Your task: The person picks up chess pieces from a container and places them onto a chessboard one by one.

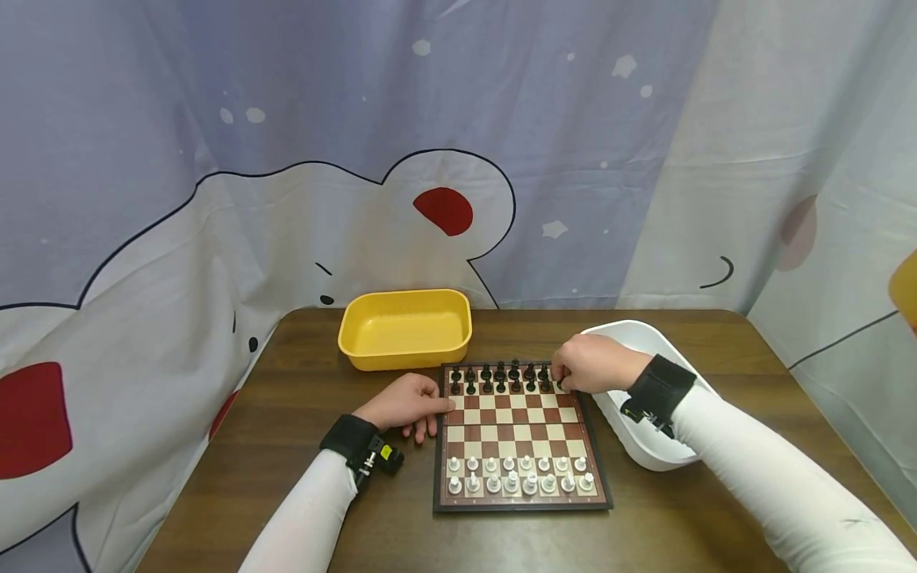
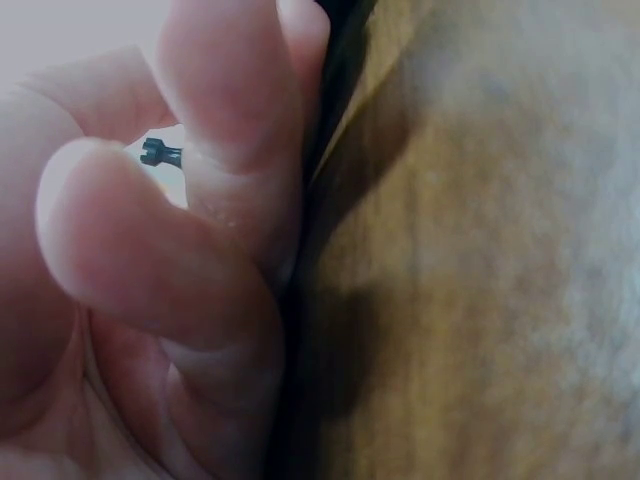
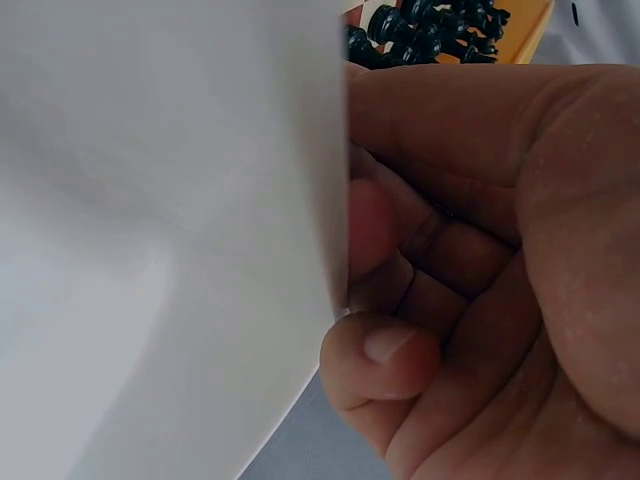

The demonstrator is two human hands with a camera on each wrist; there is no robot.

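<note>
A brown-and-white chessboard [image 1: 516, 434] lies on the wooden table. Two rows of black chess pieces [image 1: 501, 372] stand along its far side, two rows of white chess pieces [image 1: 529, 484] along its near side. My right hand [image 1: 595, 364] is over the far right corner, fingers curled, pinching a black chess piece [image 1: 561, 383] that they mostly cover. My left hand [image 1: 410, 404] rests at the board's left edge, one finger stretched onto the frame and the others loosely bent. In the left wrist view, a black piece [image 2: 160, 152] shows between the fingers.
Behind the board, to the left, stands a yellow bin [image 1: 404, 362]. A white bin [image 1: 648, 446] is close to the board's right side, partly under my right wrist; its wall [image 3: 170, 250] fills much of the right wrist view. A patterned curtain [image 1: 344, 223] hangs behind the table.
</note>
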